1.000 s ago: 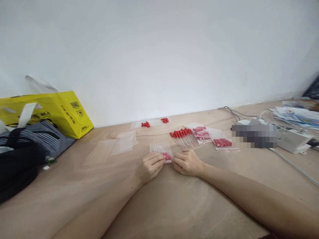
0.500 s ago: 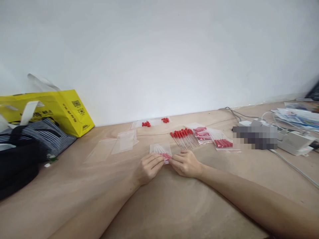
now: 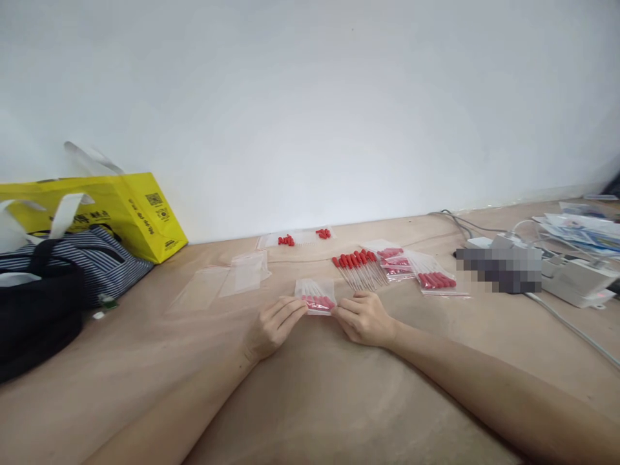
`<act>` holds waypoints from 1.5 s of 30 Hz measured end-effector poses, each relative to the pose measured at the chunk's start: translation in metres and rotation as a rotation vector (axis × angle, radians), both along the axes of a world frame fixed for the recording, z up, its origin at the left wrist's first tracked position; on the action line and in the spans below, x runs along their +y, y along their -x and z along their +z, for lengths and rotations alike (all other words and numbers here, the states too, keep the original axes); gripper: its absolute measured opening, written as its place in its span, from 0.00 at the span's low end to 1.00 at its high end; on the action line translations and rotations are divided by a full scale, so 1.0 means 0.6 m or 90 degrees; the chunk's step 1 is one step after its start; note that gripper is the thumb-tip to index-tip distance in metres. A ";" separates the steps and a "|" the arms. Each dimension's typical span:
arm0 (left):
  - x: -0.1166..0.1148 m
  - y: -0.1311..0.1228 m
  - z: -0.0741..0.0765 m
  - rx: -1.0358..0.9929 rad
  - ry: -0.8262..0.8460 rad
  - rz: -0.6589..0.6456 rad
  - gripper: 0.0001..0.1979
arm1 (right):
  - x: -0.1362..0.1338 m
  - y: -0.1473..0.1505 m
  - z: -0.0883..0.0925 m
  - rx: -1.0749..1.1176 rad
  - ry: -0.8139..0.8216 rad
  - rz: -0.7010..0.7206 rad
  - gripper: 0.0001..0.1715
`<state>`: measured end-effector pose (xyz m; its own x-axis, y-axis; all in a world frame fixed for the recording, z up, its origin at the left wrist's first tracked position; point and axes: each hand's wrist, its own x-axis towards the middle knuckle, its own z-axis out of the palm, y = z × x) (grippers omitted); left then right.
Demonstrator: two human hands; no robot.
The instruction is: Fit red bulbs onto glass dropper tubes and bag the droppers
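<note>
A small clear zip bag [image 3: 314,288] lies in front of me with several red-bulbed droppers [image 3: 318,302] inside, their thin tips pointing away. My left hand [image 3: 277,325] pinches the bag's near left corner. At the near right corner, the fingers of my right hand [image 3: 363,319] are closed on the same bag. Just beyond my right hand lies a row of loose droppers [image 3: 356,260] with red bulbs and clear stems. Filled bags [image 3: 436,279] of the same droppers rest to the right of that row.
Flat clear bags [image 3: 246,274] lie left of centre. Loose red bulbs [image 3: 286,240] sit on a clear bag near the wall. A yellow bag [image 3: 159,223] and a striped bag [image 3: 116,265] stand at left. Chargers and cables [image 3: 576,276] and plastic packets [image 3: 581,229] occupy the right.
My left hand has slid left along the bag's near edge, away from my right hand, uncovering more of the red bulbs. The right hand keeps its grip at the right corner.
</note>
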<state>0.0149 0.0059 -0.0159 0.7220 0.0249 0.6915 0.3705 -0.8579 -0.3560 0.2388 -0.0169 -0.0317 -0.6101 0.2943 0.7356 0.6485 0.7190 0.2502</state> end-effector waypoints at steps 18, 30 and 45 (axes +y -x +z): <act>0.004 -0.007 -0.007 0.023 0.035 0.014 0.08 | 0.009 0.051 0.001 0.036 -0.007 -0.017 0.12; -0.009 0.007 0.005 -0.022 0.165 0.027 0.05 | 0.011 0.010 -0.009 0.113 0.166 -0.122 0.08; 0.107 0.108 0.001 -0.037 0.458 0.666 0.21 | 0.056 0.060 -0.015 0.214 0.446 0.024 0.07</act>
